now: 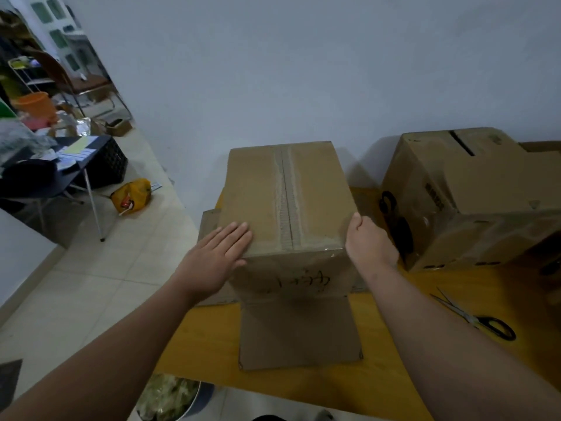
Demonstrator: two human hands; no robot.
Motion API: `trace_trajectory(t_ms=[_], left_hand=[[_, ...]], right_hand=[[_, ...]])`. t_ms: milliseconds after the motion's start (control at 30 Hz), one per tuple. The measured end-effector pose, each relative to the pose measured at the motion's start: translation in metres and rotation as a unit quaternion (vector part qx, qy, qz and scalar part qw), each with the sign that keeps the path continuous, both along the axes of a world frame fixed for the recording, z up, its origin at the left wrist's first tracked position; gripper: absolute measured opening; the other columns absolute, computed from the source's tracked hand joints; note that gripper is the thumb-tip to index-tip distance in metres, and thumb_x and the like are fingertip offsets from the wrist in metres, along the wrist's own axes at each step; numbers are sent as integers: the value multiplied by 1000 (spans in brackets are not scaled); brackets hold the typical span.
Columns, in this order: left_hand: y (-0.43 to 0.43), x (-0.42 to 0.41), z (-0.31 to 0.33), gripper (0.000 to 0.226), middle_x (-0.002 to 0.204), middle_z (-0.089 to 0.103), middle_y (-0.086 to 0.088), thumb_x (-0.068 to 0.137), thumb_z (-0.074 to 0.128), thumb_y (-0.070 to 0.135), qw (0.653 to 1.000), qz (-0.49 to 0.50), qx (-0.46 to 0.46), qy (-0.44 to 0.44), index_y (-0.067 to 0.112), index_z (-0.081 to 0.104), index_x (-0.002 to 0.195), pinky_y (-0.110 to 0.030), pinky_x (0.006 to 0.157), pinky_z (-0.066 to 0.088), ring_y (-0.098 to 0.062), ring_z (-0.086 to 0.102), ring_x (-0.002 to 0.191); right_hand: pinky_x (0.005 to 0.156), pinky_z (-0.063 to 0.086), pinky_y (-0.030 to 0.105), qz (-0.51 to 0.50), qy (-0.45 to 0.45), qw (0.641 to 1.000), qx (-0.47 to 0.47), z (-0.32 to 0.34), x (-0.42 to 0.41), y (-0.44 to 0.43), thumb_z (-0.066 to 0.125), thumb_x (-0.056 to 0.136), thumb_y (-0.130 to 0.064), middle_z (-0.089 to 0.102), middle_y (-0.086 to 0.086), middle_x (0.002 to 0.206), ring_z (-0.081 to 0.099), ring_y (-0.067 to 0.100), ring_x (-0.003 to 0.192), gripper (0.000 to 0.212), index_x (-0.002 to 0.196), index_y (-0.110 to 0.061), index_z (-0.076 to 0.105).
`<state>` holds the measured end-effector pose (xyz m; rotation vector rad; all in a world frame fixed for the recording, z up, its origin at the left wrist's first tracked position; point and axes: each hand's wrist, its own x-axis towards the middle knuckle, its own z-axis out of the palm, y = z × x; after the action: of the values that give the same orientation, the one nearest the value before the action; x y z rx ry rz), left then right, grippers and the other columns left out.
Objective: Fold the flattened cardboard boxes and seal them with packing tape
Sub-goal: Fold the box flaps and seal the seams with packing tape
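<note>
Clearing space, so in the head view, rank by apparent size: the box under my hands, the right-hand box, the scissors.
Largest: taped box and right-hand box, alike, the second cropped, so unranked.
Smallest: scissors.

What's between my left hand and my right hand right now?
In the head view, the cardboard box: its top, with the taped seam, fills the gap between the left hand lying flat on it and the right hand gripping its right edge.

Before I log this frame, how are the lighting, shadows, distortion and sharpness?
Head view: dim, flat, bluish light; the cardboard box casts soft shadows on the wall and its near flap; wide-angle distortion bows the frame edges; clear tape glints at the box's near edge; the handwriting on its front is too blurred to read.
</note>
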<state>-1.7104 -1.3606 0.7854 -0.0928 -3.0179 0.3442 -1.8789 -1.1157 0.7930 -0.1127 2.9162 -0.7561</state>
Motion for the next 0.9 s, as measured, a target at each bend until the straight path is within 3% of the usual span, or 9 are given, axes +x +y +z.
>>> trace_trajectory(t_ms=[133,300,400,467,533,600,733,800,900], left_hand=[[-15,18,-1,56,148,42,-4,98,27,44,999,0,37,-6,14,38,144,-40,112,26,-23,41,136],[-24,33,6,84,156,5,7,83,58,25,994,-48,75,-62,25,7,151,-30,118,-9,-12,3,145],[-31,43,7,70,152,22,5,84,49,12,993,-107,41,-15,18,24,149,-33,119,-1,-15,19,142],[-36,47,4,57,147,36,5,88,38,16,988,-152,16,19,18,38,144,-36,118,9,-15,30,137],[-35,51,1,50,144,46,5,91,37,24,982,-188,-3,34,21,45,141,-38,118,16,-13,39,134],[-25,56,-2,47,138,54,6,91,39,34,979,-197,20,53,23,52,135,-35,111,25,-13,50,127],[7,62,-17,43,118,63,3,84,51,43,983,-84,113,120,27,52,124,-31,86,32,-20,57,101],[14,58,-19,46,109,62,2,79,66,44,981,-54,121,142,26,49,118,-32,84,32,-22,58,95],[-2,50,-12,52,111,61,0,76,70,46,987,-48,103,112,26,47,118,-39,89,39,-24,59,98]], right_hand=[[54,31,29,3,15,997,79,8,1,-8,10,104,-42,51,10,83,49,27,72,58,115,-6,54],[52,36,33,-13,9,999,35,11,12,-12,19,102,-50,58,16,98,53,32,80,57,125,-5,46],[79,50,46,-36,-15,996,-85,11,26,-20,40,100,-48,52,20,129,53,40,111,58,140,-6,33],[105,39,51,-60,-28,982,-179,13,44,-35,59,93,-43,32,17,152,36,38,135,81,152,-11,14],[115,24,44,-67,-43,965,-251,14,69,-59,70,86,-37,8,13,161,15,31,146,106,154,-11,-7],[117,17,38,-57,-75,956,-277,9,94,-83,69,86,-39,0,14,161,6,28,148,110,152,-6,-12],[114,29,46,-61,-197,913,-353,-10,128,-105,55,91,-53,19,4,159,26,29,143,91,155,-19,-1],[112,31,50,-57,-235,898,-368,-17,135,-104,51,91,-57,15,-1,161,26,30,143,90,153,-33,-9],[96,47,54,-59,-253,880,-397,-13,133,-97,54,92,-52,31,-1,154,45,30,128,84,153,-41,-3]])
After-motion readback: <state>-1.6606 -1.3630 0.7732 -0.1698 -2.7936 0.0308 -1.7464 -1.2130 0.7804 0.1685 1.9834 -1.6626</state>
